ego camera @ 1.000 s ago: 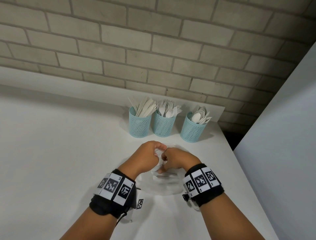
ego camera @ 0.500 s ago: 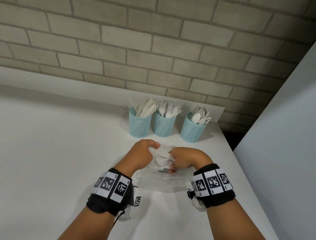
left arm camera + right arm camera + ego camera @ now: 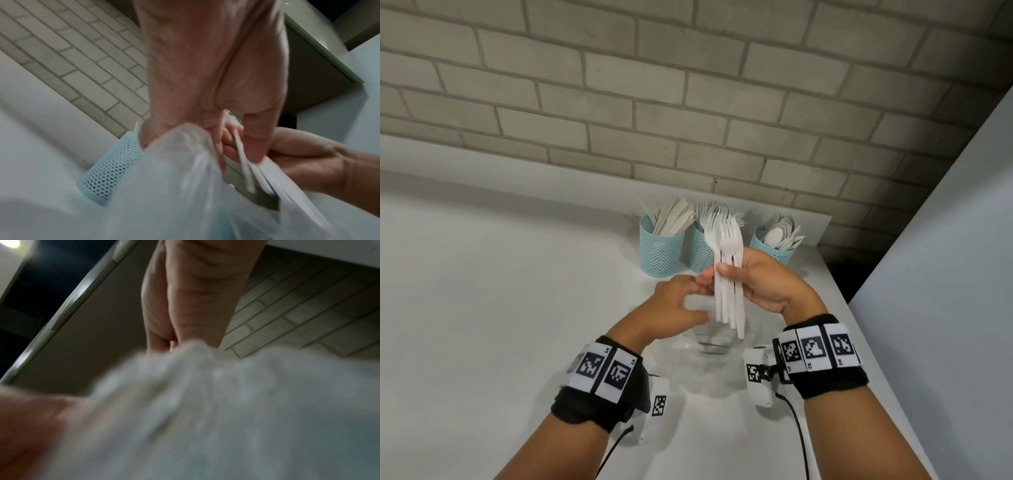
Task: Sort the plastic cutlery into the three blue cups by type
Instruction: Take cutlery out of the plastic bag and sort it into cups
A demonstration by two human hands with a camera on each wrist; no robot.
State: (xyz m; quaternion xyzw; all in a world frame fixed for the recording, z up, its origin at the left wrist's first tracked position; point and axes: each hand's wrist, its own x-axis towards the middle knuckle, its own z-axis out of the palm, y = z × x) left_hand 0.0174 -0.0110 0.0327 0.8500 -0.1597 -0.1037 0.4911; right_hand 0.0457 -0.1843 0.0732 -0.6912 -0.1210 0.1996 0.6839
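Three blue mesh cups stand by the wall: knives in the left cup (image 3: 661, 251), forks in the middle cup (image 3: 698, 255), spoons in the right cup (image 3: 774, 251). My right hand (image 3: 726, 274) grips a bundle of white plastic forks (image 3: 726, 240) upright, tines up, just in front of the middle cup. My left hand (image 3: 698, 298) holds a clear plastic bag (image 3: 709, 347) below the fork handles (image 3: 244, 165). In the left wrist view the bag (image 3: 185, 162) hangs from my curled left fingers, beside the left cup (image 3: 111, 168). The right wrist view is blurred by the bag (image 3: 226, 402).
The white counter (image 3: 500, 308) ends at a right edge close to my right arm, with a dark gap and a pale panel (image 3: 945, 274) beyond. A brick wall (image 3: 688, 102) rises behind the cups.
Both hands have risen from the bag on the counter. My right hand has drawn a bundle of forks out and raised it upright, while the left keeps hold of the bag.
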